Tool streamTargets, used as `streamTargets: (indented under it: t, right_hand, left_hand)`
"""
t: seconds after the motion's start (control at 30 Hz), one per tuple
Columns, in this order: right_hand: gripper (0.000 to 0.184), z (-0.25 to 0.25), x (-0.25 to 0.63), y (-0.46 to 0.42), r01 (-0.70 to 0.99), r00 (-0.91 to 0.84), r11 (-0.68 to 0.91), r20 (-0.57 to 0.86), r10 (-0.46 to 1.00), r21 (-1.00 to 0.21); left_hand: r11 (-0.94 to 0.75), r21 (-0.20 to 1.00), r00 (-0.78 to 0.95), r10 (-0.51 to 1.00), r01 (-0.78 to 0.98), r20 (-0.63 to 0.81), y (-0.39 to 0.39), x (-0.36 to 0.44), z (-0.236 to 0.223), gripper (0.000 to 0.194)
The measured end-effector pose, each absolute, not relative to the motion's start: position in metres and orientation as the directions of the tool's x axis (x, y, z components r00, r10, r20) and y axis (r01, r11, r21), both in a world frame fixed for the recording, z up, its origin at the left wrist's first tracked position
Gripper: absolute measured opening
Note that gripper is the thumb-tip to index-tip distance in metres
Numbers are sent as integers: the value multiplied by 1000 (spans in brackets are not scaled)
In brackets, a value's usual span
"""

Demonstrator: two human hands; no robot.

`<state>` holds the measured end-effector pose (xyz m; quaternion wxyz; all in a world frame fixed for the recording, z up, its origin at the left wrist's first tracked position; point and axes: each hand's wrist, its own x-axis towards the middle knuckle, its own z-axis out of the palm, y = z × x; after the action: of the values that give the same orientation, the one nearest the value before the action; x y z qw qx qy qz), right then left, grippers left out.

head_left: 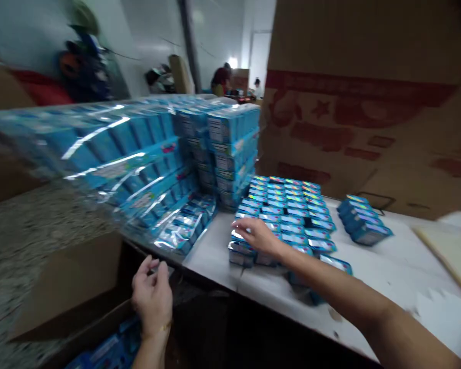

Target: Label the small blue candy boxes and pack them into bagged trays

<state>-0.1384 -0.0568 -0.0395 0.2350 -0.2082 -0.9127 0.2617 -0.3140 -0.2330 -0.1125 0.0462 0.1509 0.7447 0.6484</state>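
1. Hands: two. Left hand [152, 292], lower left of centre: fingers curled, thumb near the fingertips, just beside the table edge; can't tell if it pinches anything. Right hand [259, 234], frame centre: fingers bent at the front-left corner of the blue boxes [292, 214]; can't tell if it grips one.
2. Blue boxes: centre-right of frame, on the white table [215, 266], four columns; exact total not countable, blur plus arm in the way.
3. Side group [363, 220], right of them: looks like four boxes.
4. Film-wrapped packs [130, 138], left to centre: stacked, at least four tiers at the right end.
5. Writing: pale panels on pack ends, unreadable. Large carton [369, 46], upper right: red print, one star, text too blurred.
6. Open carton [72, 287], lower left: one, blue packages [107, 353] inside, count unclear.
7. People, top centre: two, far back.
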Motion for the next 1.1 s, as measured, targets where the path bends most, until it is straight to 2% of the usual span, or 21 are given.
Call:
streamTargets:
  t: [0.03,0.1,0.17,0.23,0.33,0.43,0.53,0.57,0.63,0.73,0.8,0.87,0.93,0.97,1.03,1.1]
  right_hand:
    - [20,-46,-100,-75,251,-805,776,321,499,-578]
    - [21,-59,-23,-112,319,-776,776,321,544,-544]
    - [21,-67,47,-146,415,-752,795,326,573,-442]
    - [23,-69,110,-172,513,-733,808,342,588,-290]
    - [26,-66,186,-196,654,-663,747,386,642,-120]
    - [35,-74,238,-201,828,-483,555,400,779,-81]
    - [65,-104,263,-193,955,-191,251,318,929,-159]
    - [74,-116,267,-188,961,-123,183,273,954,-209]
    - [80,-136,270,-180,940,-64,133,219,974,-315]
    - [65,-149,274,-172,873,-94,199,248,964,-444]
    - [52,-144,281,-172,808,-182,303,274,944,-506]
    - [47,-132,295,-178,758,-232,361,292,928,-544]
    - [43,-120,315,-194,764,-222,352,292,930,-541]
    - [42,-116,326,-204,784,-214,335,279,936,-523]
    - [45,-113,350,-227,833,-262,327,203,943,-446]
    - [58,-119,371,-246,878,-301,324,121,946,-354]
  left_hand:
    - [142,975,-933,342,172,115,-240,-293,-120,55]
    - [176,959,-829,552,224,92,-251,-247,-139,48]
    - [171,938,-615,786,302,55,-257,-198,-157,39]
    - [108,926,-406,912,363,53,-257,-149,-171,33]
    - [-165,891,-59,976,423,209,-244,-76,-178,32]
    - [-405,731,132,906,549,402,-224,-10,-171,50]
    - [-501,554,278,855,665,439,-202,42,-163,63]
    - [-517,517,311,845,683,435,-194,56,-160,65]
    - [-533,473,374,841,702,392,-177,80,-154,70]
    - [-480,450,427,877,753,221,-149,113,-143,78]
    - [-394,423,401,913,816,76,-133,131,-136,84]
    - [-325,403,365,931,856,-26,-120,143,-129,86]
    - [-316,457,372,927,832,-37,-116,144,-126,82]
    - [-325,523,389,921,788,-14,-116,139,-126,80]
    - [-300,718,383,922,628,50,-123,122,-128,78]
    - [-154,914,300,953,376,37,-135,99,-131,80]
